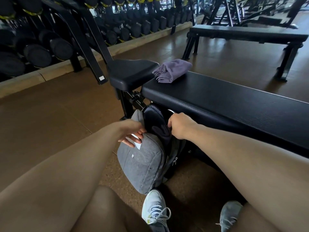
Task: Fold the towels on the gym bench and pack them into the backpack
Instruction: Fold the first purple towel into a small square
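left hand (132, 133) gripping backpack (142, 164), right hand (179, 125) inside

single head-mounted wide-angle view, looks forward and steeply down from above the long black padded gym bench (225, 104), which runs diagonally across the right half. Close range: wearer's forearms, knees and shoes fill the bottom edge just under the lens, nearer than the bench. Beyond the bench the frame reaches the black dumbbell rack (50, 39) at top left, with fisheye bending at the edges
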The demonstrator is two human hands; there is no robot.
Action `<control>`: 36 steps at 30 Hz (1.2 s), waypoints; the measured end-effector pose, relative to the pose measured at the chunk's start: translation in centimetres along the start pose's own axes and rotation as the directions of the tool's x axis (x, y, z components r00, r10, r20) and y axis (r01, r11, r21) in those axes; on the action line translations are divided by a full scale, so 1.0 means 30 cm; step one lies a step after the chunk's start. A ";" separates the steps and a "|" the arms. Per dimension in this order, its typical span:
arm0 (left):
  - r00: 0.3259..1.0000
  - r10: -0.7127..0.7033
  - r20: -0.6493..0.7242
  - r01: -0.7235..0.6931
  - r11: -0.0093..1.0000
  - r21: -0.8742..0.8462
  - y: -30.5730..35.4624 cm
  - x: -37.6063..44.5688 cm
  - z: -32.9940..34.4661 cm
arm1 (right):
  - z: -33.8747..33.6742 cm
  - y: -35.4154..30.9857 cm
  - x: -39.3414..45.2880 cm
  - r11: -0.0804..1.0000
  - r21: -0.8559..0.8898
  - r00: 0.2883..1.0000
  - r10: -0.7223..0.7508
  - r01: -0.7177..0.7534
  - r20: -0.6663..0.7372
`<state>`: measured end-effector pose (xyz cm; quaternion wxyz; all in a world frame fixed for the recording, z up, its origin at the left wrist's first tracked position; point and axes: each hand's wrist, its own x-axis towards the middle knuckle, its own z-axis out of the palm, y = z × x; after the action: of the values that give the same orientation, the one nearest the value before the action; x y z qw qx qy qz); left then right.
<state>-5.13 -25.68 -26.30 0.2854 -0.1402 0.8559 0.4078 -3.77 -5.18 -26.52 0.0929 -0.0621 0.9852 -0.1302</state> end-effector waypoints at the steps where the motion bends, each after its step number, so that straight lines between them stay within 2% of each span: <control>1: 1.000 0.000 0.000 0.000 1.000 -0.001 0.004 0.003 0.005 | -0.004 0.005 -0.002 1.000 0.000 1.000 0.005 -0.005 -0.013; 4: 1.000 0.000 -0.001 0.000 1.000 -0.002 0.018 0.005 0.019 | -0.010 0.019 0.004 0.999 0.029 0.999 0.027 -0.026 -0.027; 9: 1.000 -0.013 -0.010 0.013 1.000 0.001 0.035 -0.006 0.036 | 0.009 0.007 0.000 0.994 0.104 0.989 0.010 -0.025 0.147; 14: 0.999 -0.038 0.006 0.038 0.999 -0.019 0.022 -0.009 0.024 | 0.046 -0.038 0.044 0.998 0.059 0.972 -0.023 0.009 0.235; 17: 0.999 -0.037 0.010 0.037 0.999 -0.030 0.010 -0.007 0.014 | 0.028 -0.059 0.058 0.999 -0.029 0.959 -0.014 0.023 0.283; 22: 0.999 -0.037 0.016 0.037 0.999 -0.034 -0.002 0.008 0.002 | 0.054 -0.067 0.079 0.993 -0.117 0.963 0.026 0.006 0.269; 27: 1.000 -0.027 0.016 0.027 0.999 -0.040 -0.007 0.012 -0.003 | 0.068 -0.061 0.095 0.997 -0.031 0.989 0.067 -0.064 0.134; 32: 1.000 -0.021 0.018 0.022 0.999 -0.038 -0.002 0.007 0.000 | 0.036 -0.074 0.090 0.980 0.011 0.944 0.187 -0.198 0.273; 36: 1.000 -0.016 0.020 0.017 0.999 -0.040 -0.001 0.003 -0.002 | 0.038 -0.064 0.098 0.949 0.159 0.956 0.247 -0.272 0.159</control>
<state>-5.22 -25.73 -26.35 0.2945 -0.1489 0.8436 0.4237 -6.24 -7.71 -27.57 0.1820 0.0680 0.9603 -0.2001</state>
